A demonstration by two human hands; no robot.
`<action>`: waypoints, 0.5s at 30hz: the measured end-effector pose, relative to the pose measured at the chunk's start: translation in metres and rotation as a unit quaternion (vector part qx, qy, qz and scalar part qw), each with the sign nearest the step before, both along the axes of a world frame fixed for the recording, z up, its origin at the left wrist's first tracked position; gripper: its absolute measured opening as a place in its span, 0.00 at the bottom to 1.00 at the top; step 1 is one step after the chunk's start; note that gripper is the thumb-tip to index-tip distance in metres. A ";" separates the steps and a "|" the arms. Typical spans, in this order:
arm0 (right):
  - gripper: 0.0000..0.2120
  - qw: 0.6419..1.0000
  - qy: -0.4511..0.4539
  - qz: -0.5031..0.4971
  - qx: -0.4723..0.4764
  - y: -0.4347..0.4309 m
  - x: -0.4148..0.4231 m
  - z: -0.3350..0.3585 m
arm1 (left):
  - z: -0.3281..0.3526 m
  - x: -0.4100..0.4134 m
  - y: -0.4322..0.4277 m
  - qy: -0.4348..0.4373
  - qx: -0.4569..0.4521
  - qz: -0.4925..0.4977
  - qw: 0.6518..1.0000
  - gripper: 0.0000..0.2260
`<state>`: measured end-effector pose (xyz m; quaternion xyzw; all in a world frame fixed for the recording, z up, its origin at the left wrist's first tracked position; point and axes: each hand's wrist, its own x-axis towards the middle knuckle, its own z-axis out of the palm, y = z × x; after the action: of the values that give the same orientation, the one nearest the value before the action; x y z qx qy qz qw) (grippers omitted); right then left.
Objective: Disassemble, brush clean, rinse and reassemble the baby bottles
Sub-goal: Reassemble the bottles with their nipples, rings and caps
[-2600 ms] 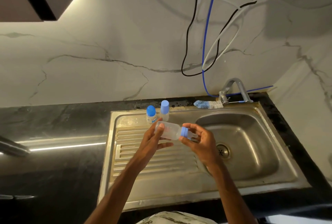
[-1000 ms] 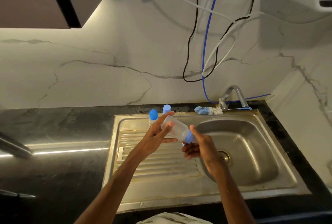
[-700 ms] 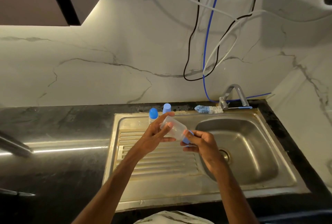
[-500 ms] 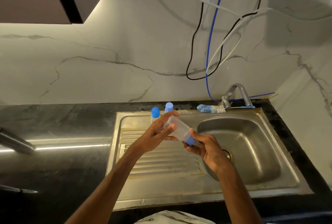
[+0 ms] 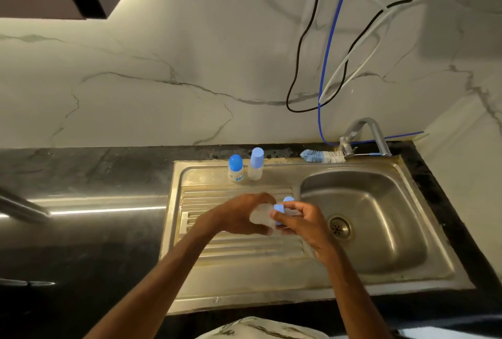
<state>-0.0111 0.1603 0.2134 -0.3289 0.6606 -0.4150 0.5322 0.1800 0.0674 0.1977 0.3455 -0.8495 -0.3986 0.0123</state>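
Observation:
My left hand (image 5: pixel 241 213) grips a clear baby bottle body (image 5: pixel 259 216) above the sink's drainboard. My right hand (image 5: pixel 301 223) pinches the bottle's blue screw ring (image 5: pixel 278 208) at its neck. A second blue piece (image 5: pixel 288 199) shows just behind my right fingers; what it is I cannot tell. Two more small bottles stand at the back of the drainboard: one with a round blue cap (image 5: pixel 235 167) and one with a tall pale blue cap (image 5: pixel 256 163). A blue and white bottle brush (image 5: pixel 323 156) lies on the sink's back rim.
The steel sink (image 5: pixel 366 219) has a drain at its bottom and a tap (image 5: pixel 364 132) behind it. The ribbed drainboard (image 5: pixel 231 246) lies to its left. Black counter (image 5: pixel 81 224) extends left. Cables hang on the marble wall.
Both hands lowered the bottle from a tilted pose near the back bottles toward the drainboard. The blue ring now sits between my right fingers at the bottle's neck.

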 end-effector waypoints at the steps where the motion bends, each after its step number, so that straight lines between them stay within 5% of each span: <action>1: 0.18 1.000 0.013 0.017 -0.004 -0.003 -0.003 -0.003 | -0.009 -0.004 0.002 -0.002 0.010 0.005 1.000 0.27; 4: 0.21 0.997 0.046 0.051 0.022 -0.019 -0.023 -0.026 | -0.036 0.000 0.004 0.006 0.032 0.075 0.997 0.24; 9: 0.31 0.934 0.347 0.087 -0.022 -0.052 -0.067 -0.094 | -0.069 0.009 0.005 0.039 0.063 0.165 0.983 0.22; 12: 0.36 0.904 0.386 0.182 0.026 -0.069 -0.068 -0.133 | -0.082 0.012 -0.001 0.054 0.072 0.190 0.978 0.21; 15: 0.29 0.899 0.381 0.207 0.061 -0.077 -0.060 -0.158 | -0.085 0.010 -0.004 0.057 0.075 0.198 0.976 0.23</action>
<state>-0.0714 0.0838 0.0553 -0.5581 0.7539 -0.0978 0.3324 0.1897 0.0629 0.1124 0.4835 -0.7298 -0.4699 0.1132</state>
